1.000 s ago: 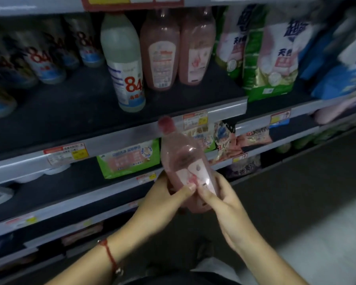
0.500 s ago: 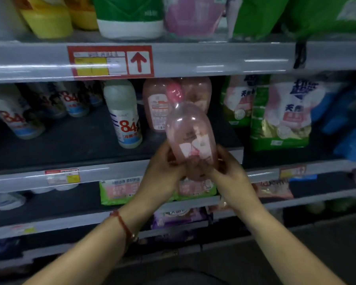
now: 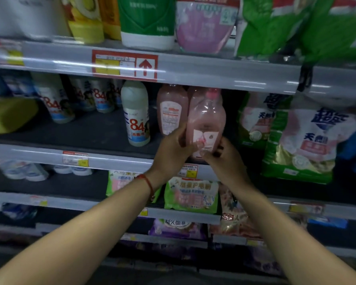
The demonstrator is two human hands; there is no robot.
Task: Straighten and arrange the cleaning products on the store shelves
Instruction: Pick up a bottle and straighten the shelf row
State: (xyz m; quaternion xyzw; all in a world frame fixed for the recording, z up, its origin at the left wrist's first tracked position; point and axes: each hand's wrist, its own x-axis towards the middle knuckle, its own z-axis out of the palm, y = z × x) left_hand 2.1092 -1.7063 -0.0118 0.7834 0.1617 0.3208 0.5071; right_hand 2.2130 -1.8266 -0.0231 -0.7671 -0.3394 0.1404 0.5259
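Both hands hold one pink bottle (image 3: 206, 122) at the front edge of the middle shelf (image 3: 103, 161), a little right of frame centre. The left hand (image 3: 173, 149) grips the bottle's lower body from the 9 o'clock side, fingers curled round it and thumb across the label. The right hand (image 3: 222, 159) grips the base from the 4 o'clock side, fingers wrapped behind the bottle and thumb on the front near the label. A red cord bracelet (image 3: 147, 182) sits on the left wrist.

The bottle stands roughly upright, pink cap (image 3: 213, 93) uppermost and just under the upper shelf rail (image 3: 214, 70). Whether its base touches the shelf cannot be told; the hands cover it.

Immediately at 9 o'clock of the held bottle stands a second pink bottle (image 3: 171, 110), label forward, and another shows partly behind the held one. Further toward 9 o'clock is a white "84" disinfectant bottle (image 3: 136, 116), standing alone near the shelf front. More "84" bottles (image 3: 80, 97) sit further back toward the left, blurred. At 3 o'clock of the held bottle stand green-and-pink detergent bags (image 3: 302, 140), upright.

A red-framed price tag with an upward arrow (image 3: 124, 65) is fixed on the upper rail at 11 o'clock of the held bottle. The shelf below carries green pouches (image 3: 191, 194).
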